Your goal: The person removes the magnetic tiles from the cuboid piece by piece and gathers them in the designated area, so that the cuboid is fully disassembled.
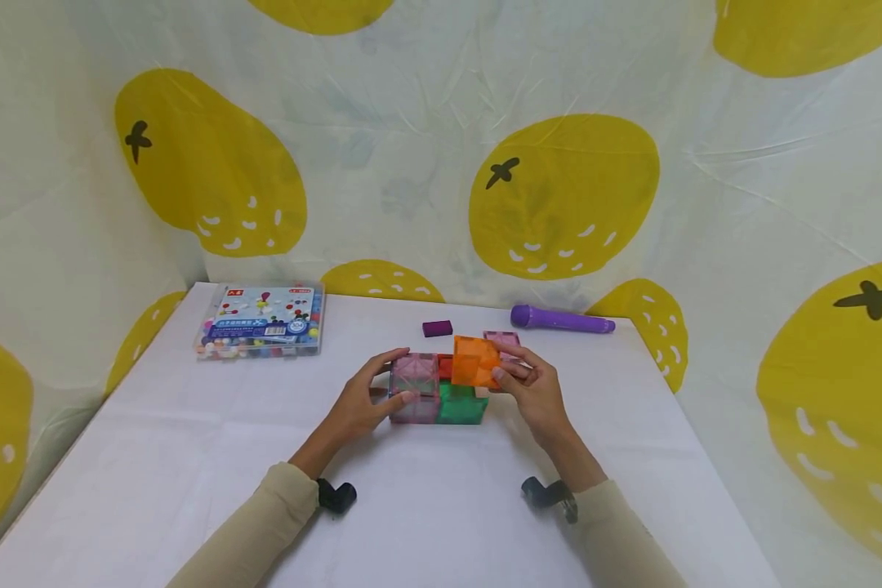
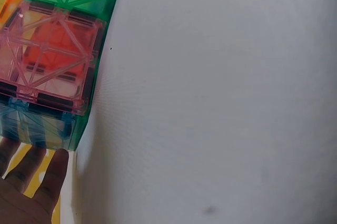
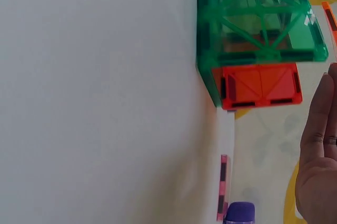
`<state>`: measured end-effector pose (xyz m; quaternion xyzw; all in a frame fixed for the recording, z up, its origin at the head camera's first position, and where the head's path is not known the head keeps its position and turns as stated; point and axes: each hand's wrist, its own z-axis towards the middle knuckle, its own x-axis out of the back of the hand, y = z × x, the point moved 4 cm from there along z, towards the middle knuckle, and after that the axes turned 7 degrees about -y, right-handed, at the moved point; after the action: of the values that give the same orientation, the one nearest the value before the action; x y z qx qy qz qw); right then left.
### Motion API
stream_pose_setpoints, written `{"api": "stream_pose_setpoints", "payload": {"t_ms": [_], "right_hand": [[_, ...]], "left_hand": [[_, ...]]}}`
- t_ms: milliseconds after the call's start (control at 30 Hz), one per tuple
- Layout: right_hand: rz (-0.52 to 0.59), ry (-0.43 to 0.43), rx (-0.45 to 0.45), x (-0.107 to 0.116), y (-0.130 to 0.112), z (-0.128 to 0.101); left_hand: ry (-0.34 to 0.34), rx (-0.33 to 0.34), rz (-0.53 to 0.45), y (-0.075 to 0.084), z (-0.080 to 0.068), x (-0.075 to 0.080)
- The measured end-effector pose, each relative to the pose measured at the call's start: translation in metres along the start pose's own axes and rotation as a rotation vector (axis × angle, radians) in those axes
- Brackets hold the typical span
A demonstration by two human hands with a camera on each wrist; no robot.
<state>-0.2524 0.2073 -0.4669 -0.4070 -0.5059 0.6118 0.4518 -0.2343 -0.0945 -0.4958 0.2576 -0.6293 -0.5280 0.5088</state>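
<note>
A small structure of see-through magnetic tiles stands on the white table. Its left part has pink tiles [image 1: 415, 367] and a blue end tile [image 2: 34, 124]; to the right are a green tile [image 3: 263, 19] and a red tile [image 3: 261, 84]. My left hand [image 1: 363, 402] grips the structure's left end, thumb at the front, with fingertips against the blue tile in the left wrist view. My right hand [image 1: 536, 396] pinches an orange tile [image 1: 474, 361] by its right side, raised over the red and green part. Whether the orange tile touches the structure I cannot tell.
Behind the right hand lies a loose pink tile [image 1: 510, 336], partly hidden. A dark purple block [image 1: 437, 328] and a purple toy microphone [image 1: 566, 319] lie farther back. At the back left is a clear plastic box [image 1: 260, 320] of colourful pieces. A fruit-patterned cloth [image 1: 412, 163] hangs behind.
</note>
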Motion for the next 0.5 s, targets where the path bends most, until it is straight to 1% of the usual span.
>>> {"api": "stream_pose_setpoints", "payload": {"t_ms": [100,233,433,500], "right_hand": [[-0.016,0.027,-0.003,0.010,-0.003,0.003],[-0.061,0.070,-0.038,0.029,-0.005,0.007],[-0.138,0.119,-0.094,0.068,-0.002,0.013],[-0.147,0.133,-0.112,0.083,0.000,0.015]], "left_hand": [[0.001,0.002,0.002,-0.001,0.000,0.000],[0.003,0.006,0.004,-0.001,0.000,0.000],[0.001,0.005,-0.001,0.000,0.000,0.000],[0.002,0.003,0.000,0.000,0.000,0.000]]}}
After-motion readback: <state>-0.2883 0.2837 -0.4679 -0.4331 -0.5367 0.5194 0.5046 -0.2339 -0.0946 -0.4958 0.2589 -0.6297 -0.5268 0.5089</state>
